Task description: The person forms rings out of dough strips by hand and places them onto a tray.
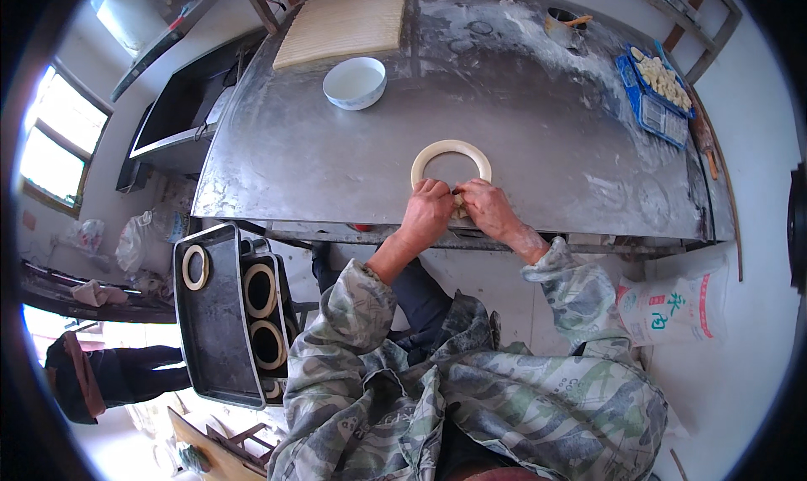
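A pale dough ring (451, 146) lies flat near the front edge of the grey metal table (538, 161). At its near side, my left hand (429, 208) is closed, with its fingertips pinching the dough. Right beside it, my right hand (489, 208) is closed too and presses on the same stretch of the ring. A bit of dough shows between the two hands, but my fingers hide most of the join. Both forearms, in camouflage sleeves, reach in from below.
A white bowl (354, 103) and a ridged dough sheet (345, 25) sit far left. At the far right are a pot (556, 32), dough pieces (660, 81) on a blue scale (664, 121) and a rolling pin (704, 141). Black trays (220, 346) with dough rings stand left; a sack (672, 309) right.
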`<state>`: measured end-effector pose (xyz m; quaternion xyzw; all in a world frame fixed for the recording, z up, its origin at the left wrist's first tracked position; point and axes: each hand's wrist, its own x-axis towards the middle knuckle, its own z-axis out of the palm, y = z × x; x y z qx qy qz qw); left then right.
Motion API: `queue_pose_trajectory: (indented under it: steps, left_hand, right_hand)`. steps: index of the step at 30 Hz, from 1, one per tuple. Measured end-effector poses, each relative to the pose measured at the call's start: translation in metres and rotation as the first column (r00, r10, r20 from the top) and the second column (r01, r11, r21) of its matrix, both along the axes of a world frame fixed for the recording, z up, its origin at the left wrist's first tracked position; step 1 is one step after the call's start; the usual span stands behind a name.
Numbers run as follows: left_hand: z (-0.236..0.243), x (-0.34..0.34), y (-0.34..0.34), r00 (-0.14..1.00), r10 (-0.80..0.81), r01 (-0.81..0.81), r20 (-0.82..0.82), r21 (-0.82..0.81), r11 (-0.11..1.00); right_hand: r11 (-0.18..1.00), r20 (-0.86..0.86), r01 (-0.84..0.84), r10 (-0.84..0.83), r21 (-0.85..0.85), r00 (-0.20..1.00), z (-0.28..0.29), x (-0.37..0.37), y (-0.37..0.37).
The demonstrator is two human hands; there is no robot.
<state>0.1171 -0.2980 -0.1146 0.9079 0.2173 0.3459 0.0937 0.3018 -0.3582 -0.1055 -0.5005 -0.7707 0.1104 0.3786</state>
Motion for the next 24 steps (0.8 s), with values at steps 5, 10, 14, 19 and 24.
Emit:
queue_pose_trajectory:
  steps: [5, 10, 14, 19, 24]
  left_hand:
    - [0.005, 0.001, 0.0, 0.996, 0.054, -0.054, -0.065, 0.007, 0.999]
    - [0.002, 0.01, -0.01, 0.977, 0.212, -0.21, 0.006, -0.115, 0.971]
    - [0.011, 0.007, -0.009, 0.991, 0.129, -0.132, -0.032, -0.108, 0.985]
    - [0.01, 0.004, -0.003, 0.993, 0.057, -0.073, -0.099, -0.165, 0.984]
    - [0.011, 0.005, -0.004, 0.998, 0.042, -0.05, -0.047, -0.179, 0.983]
  right_hand:
    - [0.998, 0.007, -0.045, 0.045, -0.044, 0.999, 0.007, 0.0, -0.003]
    - [0.995, 0.078, -0.087, 0.09, -0.044, 0.993, 0.008, 0.001, 0.0]
    - [0.994, 0.139, 0.091, -0.098, 0.06, 0.985, 0.012, 0.002, -0.007]
    - [0.993, 0.124, 0.11, -0.103, -0.047, 0.987, 0.003, 0.019, -0.017]
    - [0.994, 0.038, 0.106, -0.104, -0.041, 0.994, -0.007, 0.016, -0.015]
